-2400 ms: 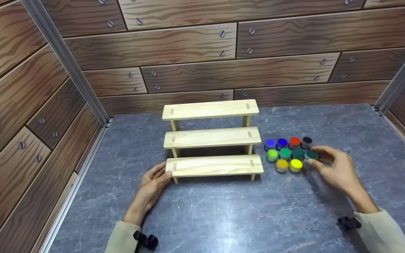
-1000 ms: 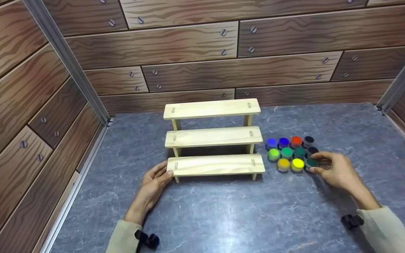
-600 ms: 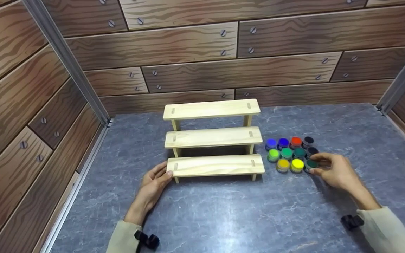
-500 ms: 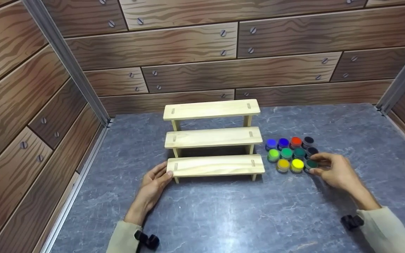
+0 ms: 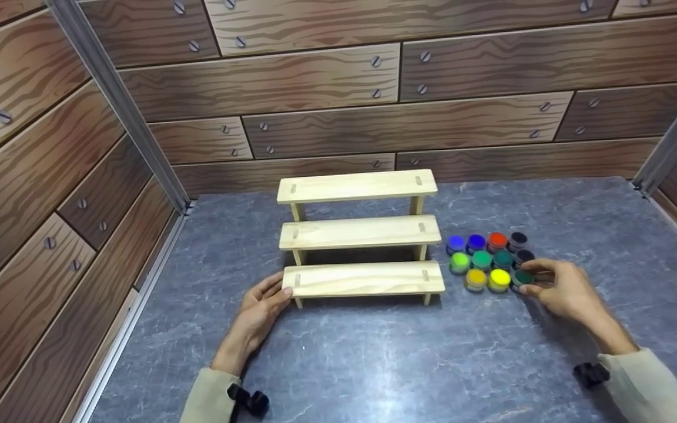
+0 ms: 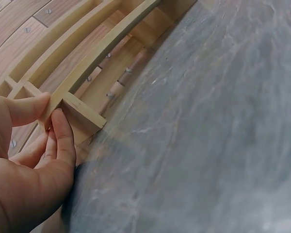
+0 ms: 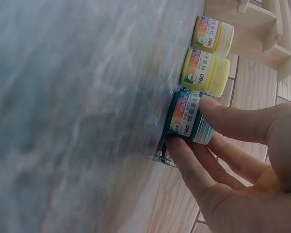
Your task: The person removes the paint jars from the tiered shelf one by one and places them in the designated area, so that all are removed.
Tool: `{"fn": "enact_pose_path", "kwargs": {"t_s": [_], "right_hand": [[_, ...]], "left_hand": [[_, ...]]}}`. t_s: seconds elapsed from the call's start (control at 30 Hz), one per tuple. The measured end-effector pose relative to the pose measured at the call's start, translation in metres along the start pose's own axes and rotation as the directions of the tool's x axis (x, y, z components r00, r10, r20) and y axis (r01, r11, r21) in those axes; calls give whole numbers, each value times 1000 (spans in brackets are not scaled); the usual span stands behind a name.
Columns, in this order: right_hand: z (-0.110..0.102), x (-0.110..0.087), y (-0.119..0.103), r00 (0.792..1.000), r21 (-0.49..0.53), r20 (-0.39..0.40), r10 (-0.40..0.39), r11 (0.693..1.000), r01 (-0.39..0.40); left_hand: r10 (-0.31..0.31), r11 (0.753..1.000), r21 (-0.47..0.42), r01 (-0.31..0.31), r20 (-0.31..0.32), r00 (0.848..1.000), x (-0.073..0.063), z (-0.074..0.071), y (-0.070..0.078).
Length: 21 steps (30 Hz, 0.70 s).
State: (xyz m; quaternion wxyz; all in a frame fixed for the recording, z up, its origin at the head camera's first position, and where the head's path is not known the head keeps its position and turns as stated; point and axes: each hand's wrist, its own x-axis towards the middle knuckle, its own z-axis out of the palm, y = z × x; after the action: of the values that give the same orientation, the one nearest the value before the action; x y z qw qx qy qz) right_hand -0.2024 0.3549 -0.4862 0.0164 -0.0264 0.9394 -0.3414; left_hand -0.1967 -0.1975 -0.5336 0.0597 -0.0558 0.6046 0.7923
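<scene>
A pale wooden three-step display stand [image 5: 362,232] stands on the grey marbled table. My left hand [image 5: 262,311] pinches the left end of its lowest shelf, thumb on top and fingers below, as the left wrist view shows. To the right of the stand, small paint jars sit close together in rows. My right hand [image 5: 570,291] holds a dark green paint jar [image 7: 185,115] between thumb and fingers at the right end of the front row. Beside it are a bright yellow jar [image 7: 205,72] and an orange-yellow jar [image 7: 213,36].
Behind the held jar stand a black jar [image 5: 518,239], a red jar [image 5: 497,241], a blue jar [image 5: 476,242] and several green ones. Wood-patterned panels [image 5: 327,129] wall in the back and sides, with a metal strip [image 5: 121,106] at the left corner.
My right hand has brought the dark green jar from the middle row's right end toward me, beside the bright yellow jar. Another dark jar now shows behind it. My left hand keeps its grip.
</scene>
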Motion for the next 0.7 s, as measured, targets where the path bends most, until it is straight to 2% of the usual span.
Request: {"fn": "enact_pose_path", "kwargs": {"t_s": [0.23, 0.47, 0.57, 0.7], "right_hand": [[-5, 1, -8, 1000, 13, 2, -27, 1000, 27], [-22, 6, -15, 993, 0, -39, -113, 994, 113], [-29, 9, -19, 992, -18, -48, -117, 993, 117], [-41, 15, -25, 987, -49, -70, -141, 989, 138]], "left_hand": [[-17, 996, 91, 17, 2, 1000, 2, -5, 11], [-34, 965, 260, 24, 33, 999, 3, -18, 29], [-36, 940, 340, 9, 71, 997, 3, -23, 41], [-26, 878, 479, -23, 96, 995, 3, -27, 63]]}}
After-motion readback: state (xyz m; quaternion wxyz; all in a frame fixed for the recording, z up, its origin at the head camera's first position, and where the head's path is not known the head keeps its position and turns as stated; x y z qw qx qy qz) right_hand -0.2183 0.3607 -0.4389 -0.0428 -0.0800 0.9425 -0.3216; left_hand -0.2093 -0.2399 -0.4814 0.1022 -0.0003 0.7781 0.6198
